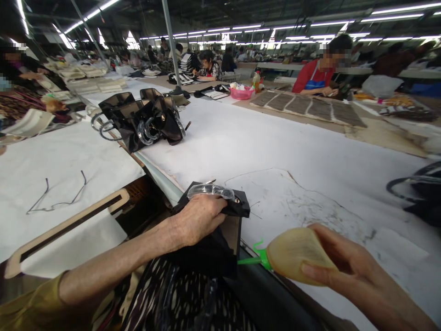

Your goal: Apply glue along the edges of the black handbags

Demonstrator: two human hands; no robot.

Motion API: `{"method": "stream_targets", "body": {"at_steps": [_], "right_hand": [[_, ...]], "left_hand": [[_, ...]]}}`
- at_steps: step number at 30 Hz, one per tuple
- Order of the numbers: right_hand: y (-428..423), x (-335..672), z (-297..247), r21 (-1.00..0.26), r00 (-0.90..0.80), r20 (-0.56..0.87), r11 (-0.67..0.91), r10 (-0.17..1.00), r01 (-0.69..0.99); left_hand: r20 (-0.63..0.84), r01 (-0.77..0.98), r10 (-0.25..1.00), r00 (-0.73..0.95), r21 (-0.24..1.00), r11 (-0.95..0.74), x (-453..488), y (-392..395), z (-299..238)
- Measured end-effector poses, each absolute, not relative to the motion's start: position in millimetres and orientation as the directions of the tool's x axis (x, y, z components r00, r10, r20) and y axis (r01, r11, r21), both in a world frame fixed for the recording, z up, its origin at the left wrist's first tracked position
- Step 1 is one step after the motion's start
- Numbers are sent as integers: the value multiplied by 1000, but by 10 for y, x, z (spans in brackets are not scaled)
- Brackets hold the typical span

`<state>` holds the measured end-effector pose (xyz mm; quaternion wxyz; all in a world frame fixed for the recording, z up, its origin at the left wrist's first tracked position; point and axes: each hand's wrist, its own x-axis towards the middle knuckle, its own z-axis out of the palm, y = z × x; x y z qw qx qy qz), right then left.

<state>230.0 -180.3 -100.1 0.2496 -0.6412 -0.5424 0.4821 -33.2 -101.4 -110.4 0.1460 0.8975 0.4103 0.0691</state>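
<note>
My left hand point(201, 218) is closed on the top of a black handbag point(206, 253), beside its handle point(211, 191), which is wrapped in clear plastic. The bag leans over the table's near edge, its lower part toward my lap. In my right hand point(347, 264) is a yellowish squeeze bottle point(298, 255), lying on its side in my fingers. Its thin green nozzle point(251, 260) points left, with the tip close to the bag's side edge. Whether the tip touches the bag I cannot tell.
Several black bags point(144, 115) with ring handles stand on the white table point(213, 142). Eyeglasses point(57, 202) rest on the left table. A dark strapped item point(425, 188) lies at right. Across the table, a person in red point(310, 76) works near grey-brown panels point(306, 105).
</note>
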Motion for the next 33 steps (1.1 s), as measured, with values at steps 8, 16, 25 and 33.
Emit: {"method": "stream_targets", "body": {"at_steps": [8,16,25,33], "right_hand": [[-1711,2245,-1151,-834,22,-167,-153,986,531],[-1778,2302,-1153,-856,-9,-211,-180,977,485],[-1992,2351,-1011,-890,-84,-341,-294,936,348],[-2136,2399,-1030,-906,-44,-365,-344,930,247]], "left_hand": [[26,698,746,665,334,-634,-349,-1021,-1123],[49,692,740,671,316,-649,-352,-1006,-1133],[92,673,720,688,293,-680,-338,-976,-1173],[99,660,711,697,301,-689,-344,-969,-1170]]}}
